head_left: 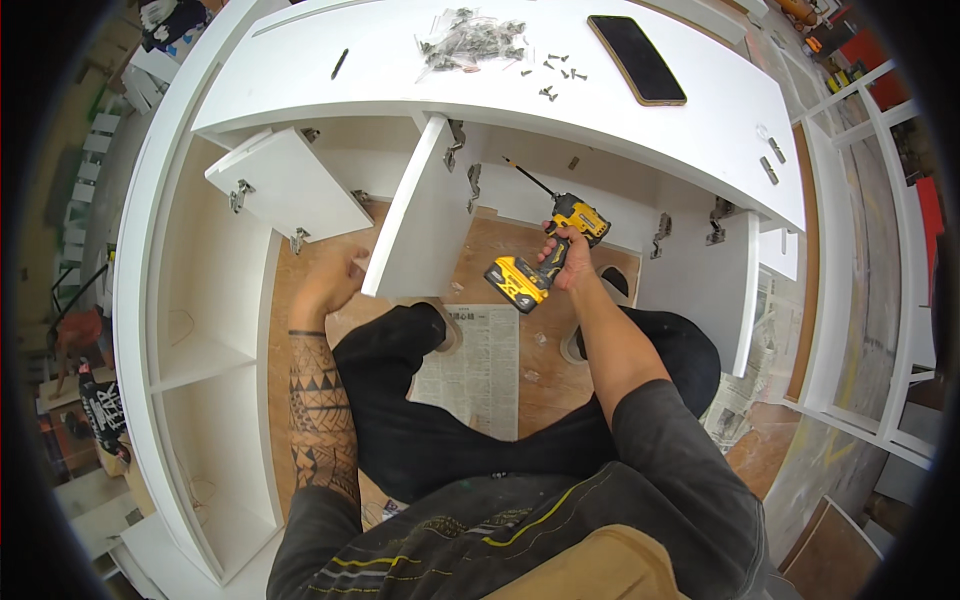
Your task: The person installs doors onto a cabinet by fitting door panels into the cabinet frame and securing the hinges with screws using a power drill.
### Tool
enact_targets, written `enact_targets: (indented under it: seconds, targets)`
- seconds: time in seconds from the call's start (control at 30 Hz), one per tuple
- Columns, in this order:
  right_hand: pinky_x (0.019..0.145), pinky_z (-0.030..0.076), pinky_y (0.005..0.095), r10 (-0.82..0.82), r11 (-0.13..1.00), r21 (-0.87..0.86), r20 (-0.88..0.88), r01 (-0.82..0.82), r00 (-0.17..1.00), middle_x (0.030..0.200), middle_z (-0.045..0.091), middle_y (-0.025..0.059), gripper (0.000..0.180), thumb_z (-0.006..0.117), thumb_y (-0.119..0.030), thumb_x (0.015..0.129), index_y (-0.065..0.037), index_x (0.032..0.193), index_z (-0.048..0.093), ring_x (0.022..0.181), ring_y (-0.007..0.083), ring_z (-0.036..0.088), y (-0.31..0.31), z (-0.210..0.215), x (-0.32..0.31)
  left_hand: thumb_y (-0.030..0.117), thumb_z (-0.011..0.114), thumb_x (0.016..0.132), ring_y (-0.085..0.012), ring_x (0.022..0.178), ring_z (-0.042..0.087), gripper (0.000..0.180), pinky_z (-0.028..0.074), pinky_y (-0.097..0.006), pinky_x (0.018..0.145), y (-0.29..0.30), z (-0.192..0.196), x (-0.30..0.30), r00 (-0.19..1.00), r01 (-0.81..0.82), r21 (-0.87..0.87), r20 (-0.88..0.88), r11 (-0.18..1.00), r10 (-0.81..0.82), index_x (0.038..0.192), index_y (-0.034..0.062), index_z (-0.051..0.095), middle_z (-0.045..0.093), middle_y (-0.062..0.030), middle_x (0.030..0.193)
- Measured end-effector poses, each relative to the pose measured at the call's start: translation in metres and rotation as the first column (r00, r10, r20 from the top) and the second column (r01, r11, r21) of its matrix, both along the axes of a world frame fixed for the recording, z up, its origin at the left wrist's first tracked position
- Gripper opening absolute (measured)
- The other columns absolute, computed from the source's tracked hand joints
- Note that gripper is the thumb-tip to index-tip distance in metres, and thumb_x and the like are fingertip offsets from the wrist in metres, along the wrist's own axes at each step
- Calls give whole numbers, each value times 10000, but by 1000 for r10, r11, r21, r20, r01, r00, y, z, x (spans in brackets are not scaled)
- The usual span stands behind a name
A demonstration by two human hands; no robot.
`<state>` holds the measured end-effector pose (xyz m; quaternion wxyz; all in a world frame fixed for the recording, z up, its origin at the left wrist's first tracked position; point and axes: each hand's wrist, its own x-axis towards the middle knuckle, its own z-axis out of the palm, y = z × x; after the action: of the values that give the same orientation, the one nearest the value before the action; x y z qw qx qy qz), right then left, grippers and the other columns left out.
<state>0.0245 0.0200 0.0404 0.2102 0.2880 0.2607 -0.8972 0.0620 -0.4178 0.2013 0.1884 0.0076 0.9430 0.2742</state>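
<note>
Okay, right hand (pixel 570 264) wrapped the drill (pixel 579 215), bit (pixel 530 177) angled forward and left of it. Left hand (pixel 336 283), fingers loosely bent, was just beside the middle door (pixel 412 212); couldn't tell if touching. Left door (pixel 295 190) was ahead of the left hand; screws (pixel 567 74) and phone (pixel 637 61) lay beyond both hands.

The white cabinet top (pixel 690 130) beyond the right hand (pixel 568 258) carries loose screws (pixel 566 74) straight ahead, plastic bags (pixel 472 42) leftward, a phone (pixel 637 60) rightward.
</note>
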Motion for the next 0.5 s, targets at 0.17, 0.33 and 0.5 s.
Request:
enact_targets:
  seconds: [0.17,0.33,0.5]
  targets:
    - [614,517,360,131,991,30,30,-132,991,660,557,-5,359,636,-241,857,-68,1167,692,584,163,546,44,-56,-28,168,897,699,-363,1101,688,643,542,-423,962,49,32,7,937,98,-120,346,988,-51,1280,5,676,728,-232,1170]
    - [572,504,338,218,975,42,36,-219,975,655,562,-5,351,624,-226,867,-57,1169,688,560,153,547,53,-83,-36,534,955,645,-391,1181,650,889,531,-451,1008,51,-20,26,865,135,-159,500,978,-38,1288,-9,669,693,-249,1269]
    - [589,505,331,175,985,-13,16,-175,984,663,566,-7,351,633,-221,864,-58,1170,688,565,141,543,40,-92,-34,728,818,731,-412,1192,657,942,537,-463,1013,65,-43,31,907,307,-174,350,936,-232,1313,3,663,701,-253,1244]
